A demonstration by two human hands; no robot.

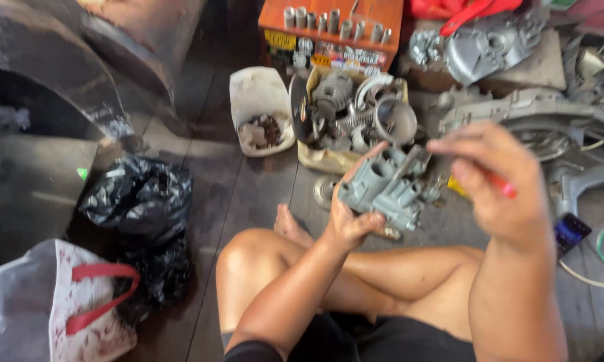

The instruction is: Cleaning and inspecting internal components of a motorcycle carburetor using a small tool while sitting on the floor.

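Left hand (347, 218) is clamped around the lower body of a grey metal carburettor (388, 184), holding it up above the crossed legs; right hand (500, 181) is closed around a red-handled tool (502, 184), fingers curled, just right of the carburettor, tip blurred. Behind the carburettor, on the dark wooden floor (235, 188), sits a cardboard box of metal engine parts (352, 114), with a white plastic tub (261, 110) beside it. A black plastic bag (141, 201) lies well to the left.
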